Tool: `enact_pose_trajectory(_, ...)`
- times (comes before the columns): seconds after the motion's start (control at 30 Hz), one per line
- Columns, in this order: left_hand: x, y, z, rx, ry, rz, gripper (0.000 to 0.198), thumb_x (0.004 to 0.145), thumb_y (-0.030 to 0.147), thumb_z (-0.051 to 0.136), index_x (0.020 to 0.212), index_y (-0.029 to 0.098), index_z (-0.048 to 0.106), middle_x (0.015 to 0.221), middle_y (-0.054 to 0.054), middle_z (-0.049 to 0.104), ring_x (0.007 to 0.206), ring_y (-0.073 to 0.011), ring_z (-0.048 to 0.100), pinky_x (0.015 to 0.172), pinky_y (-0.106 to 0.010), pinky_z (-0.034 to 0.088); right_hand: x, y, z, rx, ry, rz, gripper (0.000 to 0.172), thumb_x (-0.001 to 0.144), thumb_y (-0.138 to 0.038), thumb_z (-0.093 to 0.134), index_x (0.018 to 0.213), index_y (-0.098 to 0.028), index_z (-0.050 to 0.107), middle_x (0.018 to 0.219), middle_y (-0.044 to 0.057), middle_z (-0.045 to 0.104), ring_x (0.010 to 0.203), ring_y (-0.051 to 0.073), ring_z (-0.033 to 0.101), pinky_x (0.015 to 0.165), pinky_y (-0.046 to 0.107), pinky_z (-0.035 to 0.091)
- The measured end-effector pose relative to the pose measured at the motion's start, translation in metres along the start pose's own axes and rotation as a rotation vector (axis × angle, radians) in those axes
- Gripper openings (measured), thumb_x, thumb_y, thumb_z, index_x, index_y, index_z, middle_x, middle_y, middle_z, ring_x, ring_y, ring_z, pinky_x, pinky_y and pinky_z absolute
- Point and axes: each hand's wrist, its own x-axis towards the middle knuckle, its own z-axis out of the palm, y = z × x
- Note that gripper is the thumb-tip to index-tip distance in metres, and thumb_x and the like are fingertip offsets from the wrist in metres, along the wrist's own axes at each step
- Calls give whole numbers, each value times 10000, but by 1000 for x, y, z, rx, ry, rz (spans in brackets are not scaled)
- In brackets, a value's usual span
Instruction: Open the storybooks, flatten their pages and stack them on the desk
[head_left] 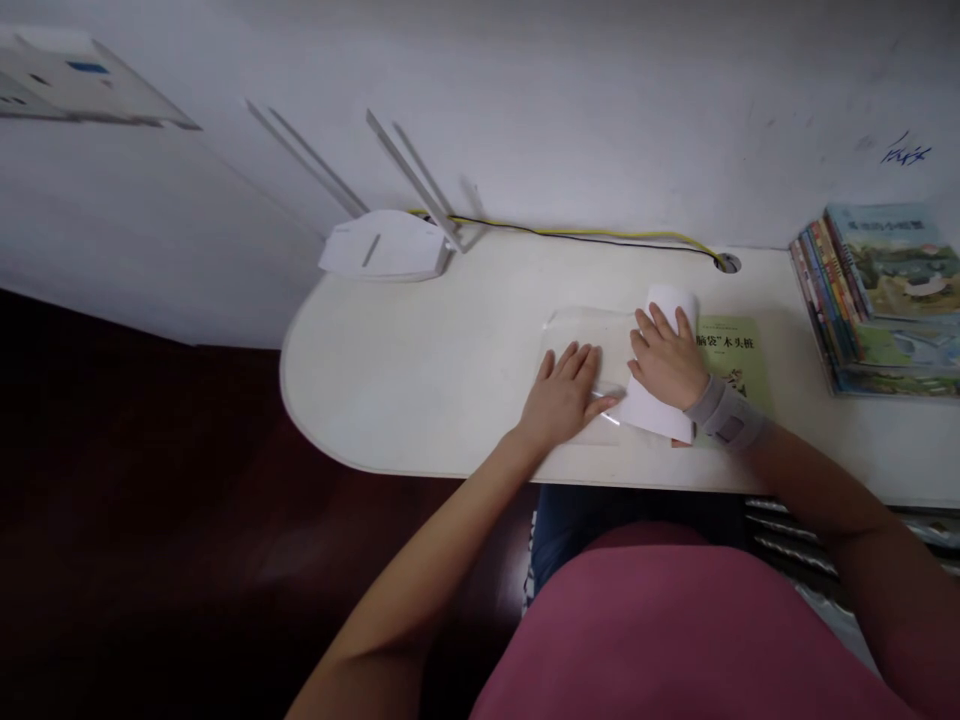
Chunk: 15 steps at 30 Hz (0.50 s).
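A green book cover (pixel 739 345) lies on the white desk, partly hidden under my right hand and a white page. My right hand (pixel 664 350), with a grey band on its wrist, rests with fingers spread on the white page (pixel 658 415). To its left a clear plastic sheet (pixel 581 325) lies on the desk, reaching up to the page. My left hand (pixel 562 395) presses flat on this sheet, its fingers spread and thumb towards the page. A bright crease or edge of plastic shows by the thumb.
A white router (pixel 386 245) with upright antennas stands at the desk's back left. Yellow and black cables (pixel 600 235) run along the wall into a cable hole (pixel 727 263). Stacked books (pixel 892 300) stand on the right. The desk's rounded edge (pixel 289 385) is at the left.
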Motion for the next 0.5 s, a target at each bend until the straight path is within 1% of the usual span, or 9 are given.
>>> enact_pose_trajectory(0.1,-1,5,-3,40,-26,-21,800,919,652,226,1452,61,308,1473,-214,383,1405,-333,279,1125,-544,207,3,-5,4,18,29,-12,399,931,-227,399,1266,-85,562,1447,174,443,1371,347,317,1099,606,215)
enact_pose_trajectory(0.23,-4,22,-5,119,-43,-125,890,878,714,229,1456,41,296,1492,-245,328,1415,-386,221,1108,-626,152,4,-13,5,28,41,-13,422,929,-161,337,1287,-71,542,1446,176,444,1375,345,313,1109,597,199)
enact_pose_trajectory(0.33,-6,36,-3,127,-65,-154,913,868,722,252,1465,32,272,1510,-258,276,1427,-386,179,1117,-613,144,6,-14,2,94,13,-6,434,922,-148,338,1308,-67,518,1456,175,430,1388,335,296,1123,579,184)
enact_pose_trajectory(0.43,-7,42,2,102,-117,-157,871,889,691,251,1476,46,255,1533,-239,227,1429,-378,176,1119,-590,176,14,0,-2,233,15,28,458,902,-186,413,1345,-86,474,1489,170,378,1401,323,275,1116,546,228)
enact_pose_trajectory(0.5,-8,42,4,101,-127,-167,871,892,687,250,1476,41,248,1539,-237,209,1430,-378,169,1121,-590,172,21,17,0,312,62,114,519,880,-258,493,1375,-117,433,1498,170,356,1397,346,269,1088,558,265)
